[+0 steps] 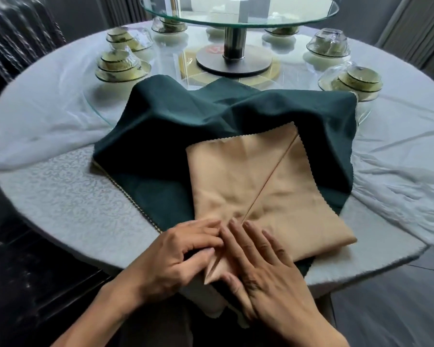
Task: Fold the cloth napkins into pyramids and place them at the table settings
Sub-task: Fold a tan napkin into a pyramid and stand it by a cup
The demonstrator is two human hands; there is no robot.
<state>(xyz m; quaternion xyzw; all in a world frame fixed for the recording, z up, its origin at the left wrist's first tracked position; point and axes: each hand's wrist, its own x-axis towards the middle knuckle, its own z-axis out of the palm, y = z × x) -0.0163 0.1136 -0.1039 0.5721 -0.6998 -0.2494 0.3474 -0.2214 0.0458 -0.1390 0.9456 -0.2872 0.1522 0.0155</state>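
Tan napkin (248,181) is lying on a dark green cloth (161,136) at the near edge of the tabletop (68,196), w/ its two flaps folded in so their edges are meeting along a centre seam that is running diagonally away from the person; the near point is sitting right under both hands. Left hand (176,254) is curling, its grip pinching the flap edges by the tip, thumb and fingers nipping the fabric, prob. to keep the point sharp and the seam closed. Right hand (263,266) is lying flat, grip released, straight fingers pressing on the right flap beside the seam, likely so the layers aren't sliding while the crease is being set. Green cloth is rumpled at its far side, draping up over the glass disc edge (98,108); it looks to be serving as a work mat or the next napkin, can't tell which. Wrapped bowl sets (120,63) are waiting round the lazy Susan stand (233,58), well apart from the napkin, so placing isn't yet due; the fold seems about midway.
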